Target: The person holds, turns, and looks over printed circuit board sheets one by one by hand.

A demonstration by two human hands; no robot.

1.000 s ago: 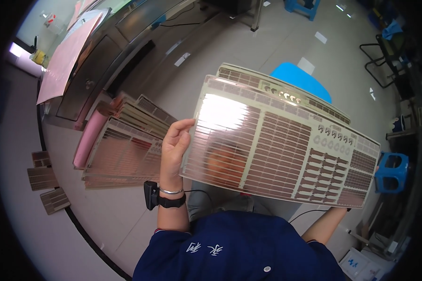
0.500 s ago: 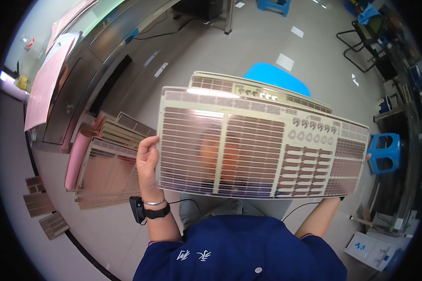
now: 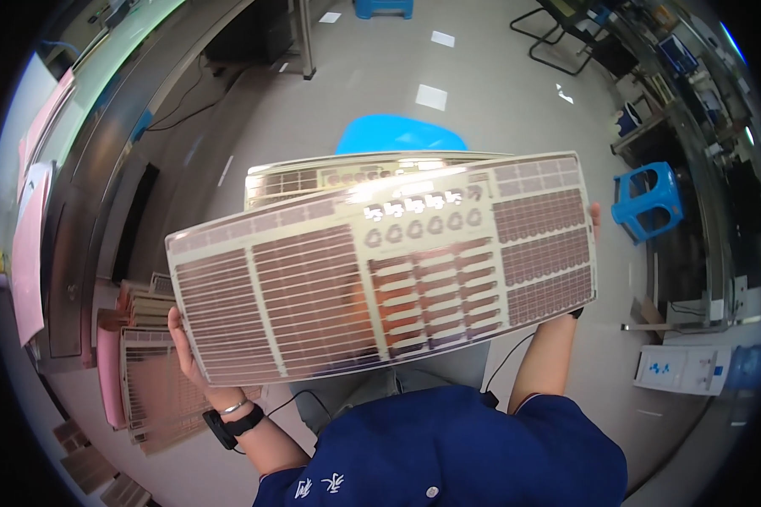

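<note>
A wide, thin, glossy sheet (image 3: pixel 313 296) with copper-brown grids and small repeated shapes on cream, much like a printed circuit panel, is held up across my front. My left hand (image 3: pixel 183 345) grips its lower left edge, with fingers partly behind it. At the right edge only the fingertips of my right hand (image 3: pixel 596 221) show; the rest is hidden behind the sheet. The right end is higher than the left. Just beyond it, a similar panel (image 3: pixel 283 181) shows along its top edge, partly covered.
A blue rounded seat (image 3: pixel 402 133) lies beyond the panels. Several patterned panels (image 3: pixel 156 380) lean at the lower left beside a pink roll (image 3: pixel 110 363). A metal cabinet (image 3: pixel 76 296) runs along the left. At right are a blue stool (image 3: pixel 648 199) and a white box (image 3: pixel 683 368).
The held sheet has tilted, its right end rising and its left end dropping. The whole view has turned, so the floor and furniture appear shifted left. Both hands keep their hold.
</note>
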